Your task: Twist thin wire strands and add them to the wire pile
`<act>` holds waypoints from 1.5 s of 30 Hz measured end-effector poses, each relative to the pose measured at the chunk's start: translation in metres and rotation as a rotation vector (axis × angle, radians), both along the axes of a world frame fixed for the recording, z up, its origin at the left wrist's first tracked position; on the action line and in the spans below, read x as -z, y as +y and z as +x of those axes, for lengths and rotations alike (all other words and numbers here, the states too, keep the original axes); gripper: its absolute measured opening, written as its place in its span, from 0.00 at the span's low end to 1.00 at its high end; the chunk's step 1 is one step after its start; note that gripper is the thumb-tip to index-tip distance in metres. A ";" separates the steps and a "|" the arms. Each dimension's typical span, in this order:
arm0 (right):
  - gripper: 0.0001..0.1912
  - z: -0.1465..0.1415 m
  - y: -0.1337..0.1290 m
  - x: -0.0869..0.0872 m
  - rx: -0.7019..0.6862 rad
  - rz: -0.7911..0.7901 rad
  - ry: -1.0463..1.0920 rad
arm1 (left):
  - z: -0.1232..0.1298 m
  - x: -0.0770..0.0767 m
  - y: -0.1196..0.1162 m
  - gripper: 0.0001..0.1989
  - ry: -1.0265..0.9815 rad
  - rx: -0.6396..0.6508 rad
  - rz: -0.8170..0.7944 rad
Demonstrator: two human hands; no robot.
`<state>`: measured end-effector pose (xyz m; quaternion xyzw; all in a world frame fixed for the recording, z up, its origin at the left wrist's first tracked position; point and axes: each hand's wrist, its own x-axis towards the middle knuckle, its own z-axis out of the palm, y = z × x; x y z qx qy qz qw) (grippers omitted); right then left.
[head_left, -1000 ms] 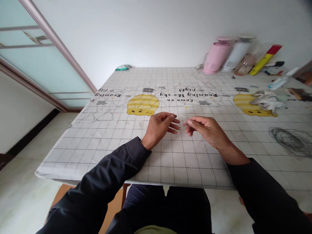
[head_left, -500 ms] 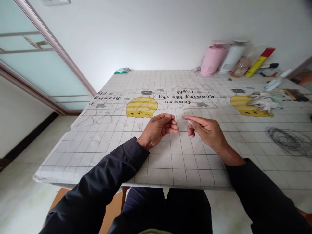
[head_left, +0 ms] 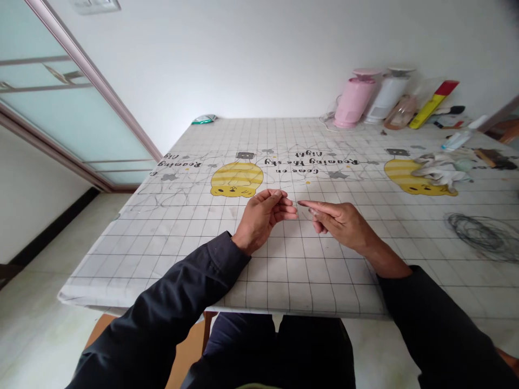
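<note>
My left hand (head_left: 265,218) is over the middle of the table, thumb and index finger pressed together in a pinch and the other fingers loosely curled. Whatever lies in that pinch is too fine to make out. Facing it from the right, my right hand (head_left: 338,221) points its index finger towards the left fingertips, a small gap away. Its thumb presses in below the index finger and the remaining fingers are curled; any thin strand in it cannot be made out. Thin wire strands (head_left: 156,194) lie loosely over the tablecloth beyond my hands and to the left.
A coil of dark thin wire (head_left: 482,235) lies on the checked tablecloth (head_left: 194,265) at right. Behind it are a crumpled cloth (head_left: 444,170) and a clear bottle (head_left: 462,135). A pink cylinder (head_left: 354,100), a white cylinder (head_left: 389,94) and a yellow-red box (head_left: 433,105) stand by the wall.
My right hand has moved slightly left, its index fingertip closer to the left hand. My left hand keeps its pinch almost in place.
</note>
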<state>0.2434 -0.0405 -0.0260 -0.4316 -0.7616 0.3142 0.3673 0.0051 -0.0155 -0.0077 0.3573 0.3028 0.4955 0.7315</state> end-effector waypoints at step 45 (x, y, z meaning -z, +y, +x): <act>0.25 -0.003 -0.003 -0.013 -0.027 -0.183 0.269 | -0.009 -0.002 0.007 0.18 0.243 0.229 0.072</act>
